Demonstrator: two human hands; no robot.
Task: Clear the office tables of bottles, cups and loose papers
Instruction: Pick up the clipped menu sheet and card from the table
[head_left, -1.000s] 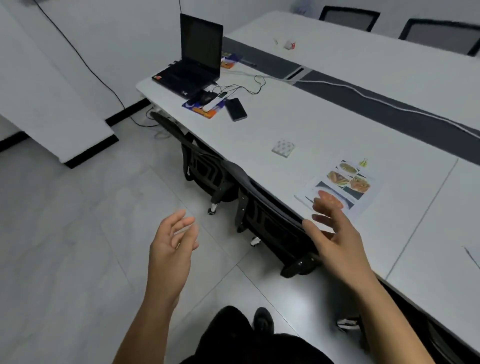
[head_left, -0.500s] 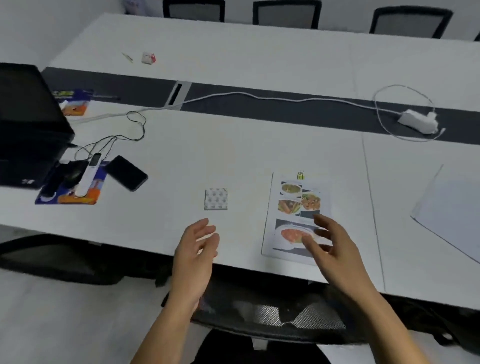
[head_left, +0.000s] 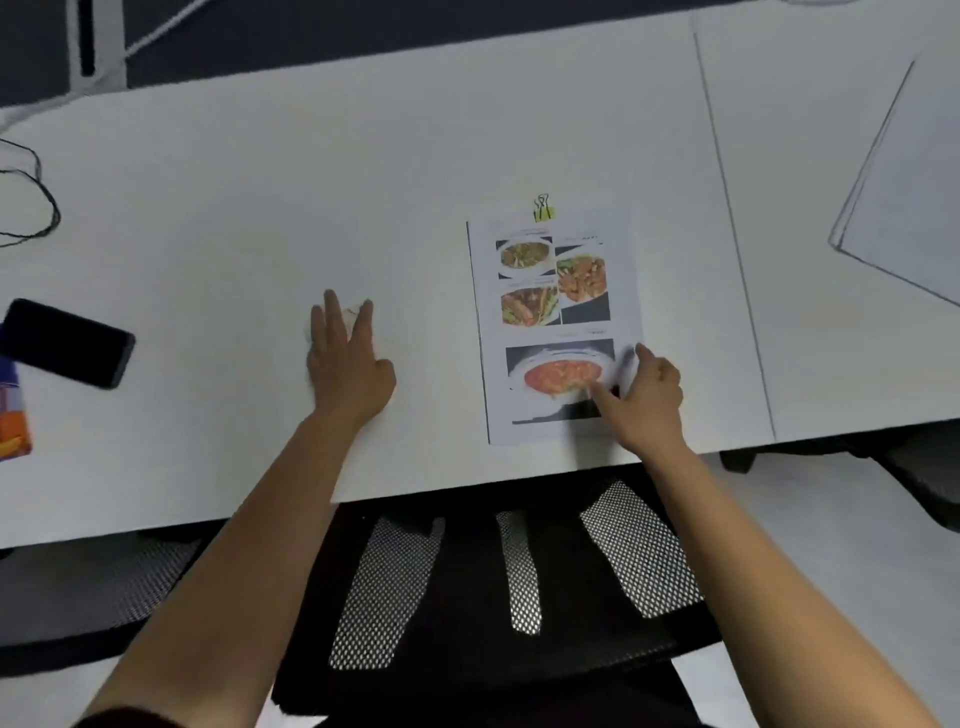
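Nearest the surface's (head_left: 208, 218) front edge, right hand (head_left: 647, 400) pinching the lower right corner of the clipped food-photo sheets (head_left: 556, 322), long axis running toward the far edge. Left hand (head_left: 345, 358) flat, spread over a small pad, beside them.

Soft, even overhead light falls on the white table (head_left: 260, 218), with no glare and only faint shadows beneath the hands. Around the printed sheet (head_left: 558, 322) detail is smeared; its photos and text read as blurred patches. Left of the sheet, the table edge bows with wide-angle distortion.
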